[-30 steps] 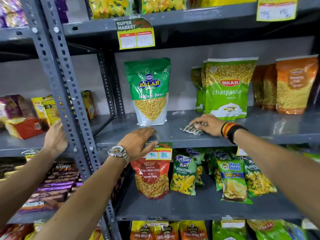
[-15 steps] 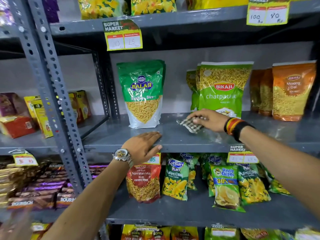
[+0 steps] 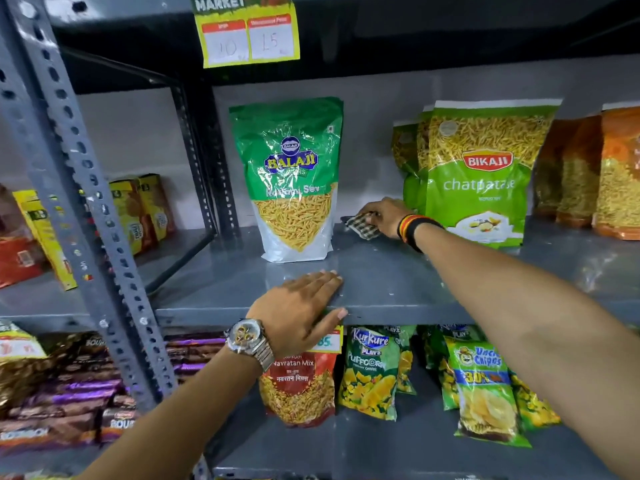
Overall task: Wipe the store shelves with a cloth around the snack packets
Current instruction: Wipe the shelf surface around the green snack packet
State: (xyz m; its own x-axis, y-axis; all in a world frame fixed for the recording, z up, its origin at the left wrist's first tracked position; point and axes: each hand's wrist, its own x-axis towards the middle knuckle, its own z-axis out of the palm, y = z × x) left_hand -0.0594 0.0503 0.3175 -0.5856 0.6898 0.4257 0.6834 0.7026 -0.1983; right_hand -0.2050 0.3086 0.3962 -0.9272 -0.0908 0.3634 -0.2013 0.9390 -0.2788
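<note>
My right hand (image 3: 386,216) presses a checked cloth (image 3: 363,226) onto the grey metal shelf (image 3: 381,282), deep at the back between two upright snack packets. To its left stands the green Balaji sev packet (image 3: 294,181); to its right the green Bikaji packet (image 3: 481,174), with more of the same behind it. My left hand (image 3: 298,313), a watch on its wrist, lies flat on the shelf's front edge just below the Balaji packet, fingers spread and holding nothing.
Orange packets (image 3: 595,171) stand at the far right of the same shelf. Below hang Navratan Mix (image 3: 299,386), Kurkure (image 3: 370,372) and Uncle Chipps (image 3: 485,393) packets. A perforated upright post (image 3: 86,209) stands left, with boxes (image 3: 138,209) beyond. A price tag (image 3: 247,32) hangs overhead.
My right hand has slid the cloth from the shelf's front toward the back wall, between the two green packets. The left hand stayed on the front edge. The camera moved closer.
</note>
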